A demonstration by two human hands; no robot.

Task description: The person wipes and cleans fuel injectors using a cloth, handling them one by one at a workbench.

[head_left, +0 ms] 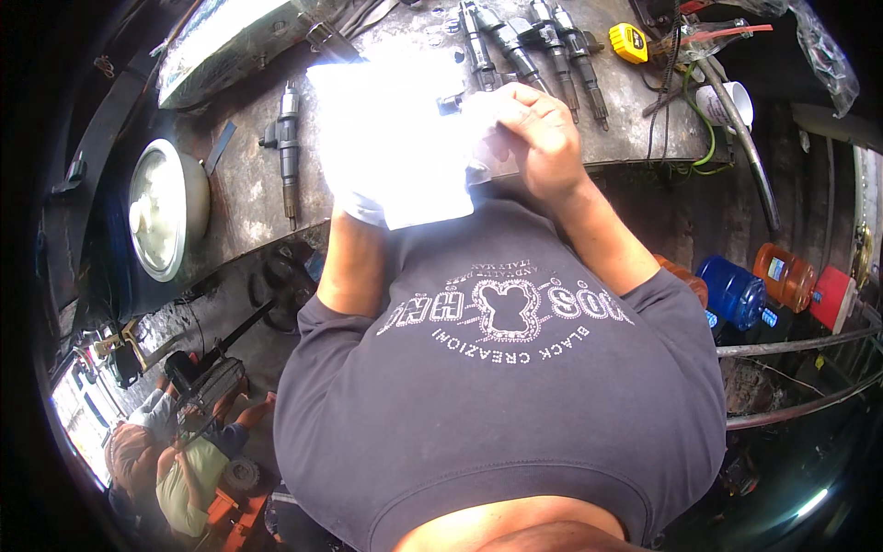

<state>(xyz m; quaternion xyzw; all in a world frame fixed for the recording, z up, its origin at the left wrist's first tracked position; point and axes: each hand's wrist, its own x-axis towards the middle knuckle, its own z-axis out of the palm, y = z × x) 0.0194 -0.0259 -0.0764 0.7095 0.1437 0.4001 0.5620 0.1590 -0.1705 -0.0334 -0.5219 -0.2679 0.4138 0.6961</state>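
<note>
A bright white sheet (391, 147), washed out by glare so that cloth, paper or plastic cannot be told apart, is in front of me over the bench's near edge. My left forearm rises to its lower left edge, and the left hand's fingers are lost behind it and in the glare. At the sheet's right side, my right hand (543, 133) has its fingers closed in a pinch on its crumpled edge. A small dark part (449, 105) shows beside those fingertips. One fuel injector (289, 152) lies left of the sheet; several more injectors (556, 55) lie beyond my right hand.
On the metal bench (248, 198) stand a round pale lidded bowl (170, 210) at left and a yellow tape measure (628, 42) at far right. Cables, a metal bar and a white cup (727, 106) crowd the right edge. Water jugs (733, 292) lie beyond; people (189, 478) are at lower left.
</note>
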